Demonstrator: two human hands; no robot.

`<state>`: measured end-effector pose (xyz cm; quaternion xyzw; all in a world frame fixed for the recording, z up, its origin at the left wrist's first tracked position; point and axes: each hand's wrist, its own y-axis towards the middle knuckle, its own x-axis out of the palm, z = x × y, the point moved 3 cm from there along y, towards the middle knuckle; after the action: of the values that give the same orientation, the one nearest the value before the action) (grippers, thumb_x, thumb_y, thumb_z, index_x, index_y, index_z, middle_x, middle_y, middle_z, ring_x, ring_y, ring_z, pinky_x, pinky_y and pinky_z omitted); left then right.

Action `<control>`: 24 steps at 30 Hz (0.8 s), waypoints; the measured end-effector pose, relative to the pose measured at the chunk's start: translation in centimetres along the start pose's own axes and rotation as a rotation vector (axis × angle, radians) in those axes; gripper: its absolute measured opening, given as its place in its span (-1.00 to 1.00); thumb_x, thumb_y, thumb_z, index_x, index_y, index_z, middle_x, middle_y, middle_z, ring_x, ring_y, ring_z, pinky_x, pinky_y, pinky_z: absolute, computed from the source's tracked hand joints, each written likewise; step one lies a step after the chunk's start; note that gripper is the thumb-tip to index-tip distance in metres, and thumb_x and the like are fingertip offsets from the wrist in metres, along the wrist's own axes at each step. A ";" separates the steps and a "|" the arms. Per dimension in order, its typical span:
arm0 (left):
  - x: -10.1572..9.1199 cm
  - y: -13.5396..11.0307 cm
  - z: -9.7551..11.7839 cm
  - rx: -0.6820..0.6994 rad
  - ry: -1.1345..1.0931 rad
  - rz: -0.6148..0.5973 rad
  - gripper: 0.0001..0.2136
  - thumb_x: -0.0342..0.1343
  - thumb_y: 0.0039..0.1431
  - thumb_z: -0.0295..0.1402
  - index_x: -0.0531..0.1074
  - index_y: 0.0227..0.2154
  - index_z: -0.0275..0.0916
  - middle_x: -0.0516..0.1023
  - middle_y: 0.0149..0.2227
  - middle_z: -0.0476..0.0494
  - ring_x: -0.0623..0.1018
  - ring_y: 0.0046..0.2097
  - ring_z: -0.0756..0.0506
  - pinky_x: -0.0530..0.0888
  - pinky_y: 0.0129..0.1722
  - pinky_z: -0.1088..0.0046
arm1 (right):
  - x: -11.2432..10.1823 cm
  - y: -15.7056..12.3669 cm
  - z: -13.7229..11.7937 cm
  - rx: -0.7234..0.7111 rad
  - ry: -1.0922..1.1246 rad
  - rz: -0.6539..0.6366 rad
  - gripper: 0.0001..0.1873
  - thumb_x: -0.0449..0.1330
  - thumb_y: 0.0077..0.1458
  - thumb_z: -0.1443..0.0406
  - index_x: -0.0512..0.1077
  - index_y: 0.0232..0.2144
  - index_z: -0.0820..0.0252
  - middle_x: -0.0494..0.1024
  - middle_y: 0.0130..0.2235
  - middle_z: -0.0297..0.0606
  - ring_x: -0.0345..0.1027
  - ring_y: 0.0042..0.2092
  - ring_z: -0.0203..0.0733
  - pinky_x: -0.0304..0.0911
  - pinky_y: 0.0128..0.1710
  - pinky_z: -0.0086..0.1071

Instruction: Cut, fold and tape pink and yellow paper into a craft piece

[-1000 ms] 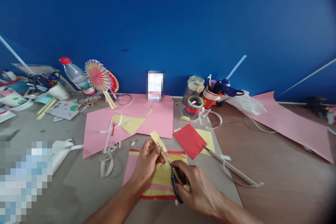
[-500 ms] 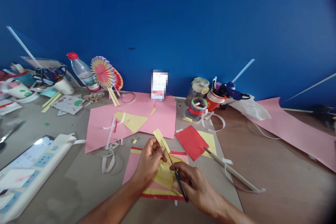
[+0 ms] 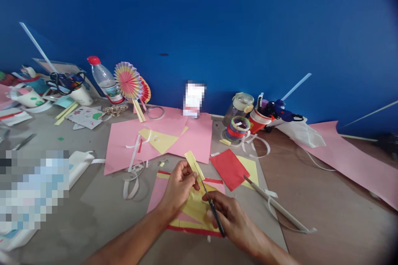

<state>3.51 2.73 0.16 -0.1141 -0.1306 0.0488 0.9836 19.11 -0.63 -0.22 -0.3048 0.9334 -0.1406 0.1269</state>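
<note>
My left hand (image 3: 179, 186) pinches a narrow yellow paper strip (image 3: 193, 163) that sticks up past the fingertips. In my right hand (image 3: 228, 215) is a pair of scissors (image 3: 214, 211) with dark handles, its blades reaching the strip's lower part beside my left fingers. Below both hands lies a pink sheet (image 3: 157, 194) with red and yellow bands along its top and bottom edges. A translucent yellow piece (image 3: 195, 207) rests over its middle, partly covered by my hands.
A red paper square (image 3: 230, 169) overlaps a yellow sheet (image 3: 253, 169) on the right, near a pale stick (image 3: 280, 207). Behind are pink sheets (image 3: 195, 145), a folded paper fan (image 3: 128, 80), a bottle (image 3: 105, 80) and a jar (image 3: 239, 105). A power strip (image 3: 77, 169) lies left.
The view has shifted slightly, so the background things sit further right. Both hands keep their hold on the paper strip and scissors, almost in the same pose.
</note>
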 end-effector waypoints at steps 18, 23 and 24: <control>-0.4 0.3 -0.2 0.008 0.001 -0.015 -0.71 0.23 -0.07 -0.20 0.30 -0.36 -0.23 0.42 -0.53 0.09 0.44 -0.58 0.04 0.40 -0.50 0.47 | 0.0 0.3 0.4 0.060 -0.031 0.014 -0.75 0.10 0.08 0.25 0.38 -0.19 0.22 0.16 -0.57 -0.48 -0.03 -0.53 -0.38 -0.09 -0.56 -0.48; -0.5 0.4 -0.3 0.010 0.001 -0.021 -0.68 0.23 -0.07 -0.18 0.28 -0.35 -0.24 0.42 -0.53 0.10 0.44 -0.58 0.05 0.40 -0.51 0.48 | 0.0 0.4 0.5 0.055 -0.059 0.041 -0.75 0.10 0.06 0.26 0.38 -0.20 0.24 0.15 -0.57 -0.48 -0.02 -0.53 -0.38 -0.09 -0.55 -0.48; -0.5 0.4 -0.3 0.010 -0.001 -0.023 -0.68 0.23 -0.07 -0.18 0.27 -0.35 -0.24 0.42 -0.53 0.10 0.44 -0.59 0.05 0.40 -0.51 0.48 | 0.0 0.4 0.5 0.056 -0.061 0.044 -0.75 0.09 0.06 0.26 0.38 -0.20 0.24 0.15 -0.57 -0.48 -0.02 -0.53 -0.38 -0.09 -0.56 -0.48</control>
<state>3.09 3.03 -0.36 -0.1075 -0.1319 0.0384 0.9847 19.09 -0.37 -0.79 -0.2847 0.9313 -0.1542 0.1670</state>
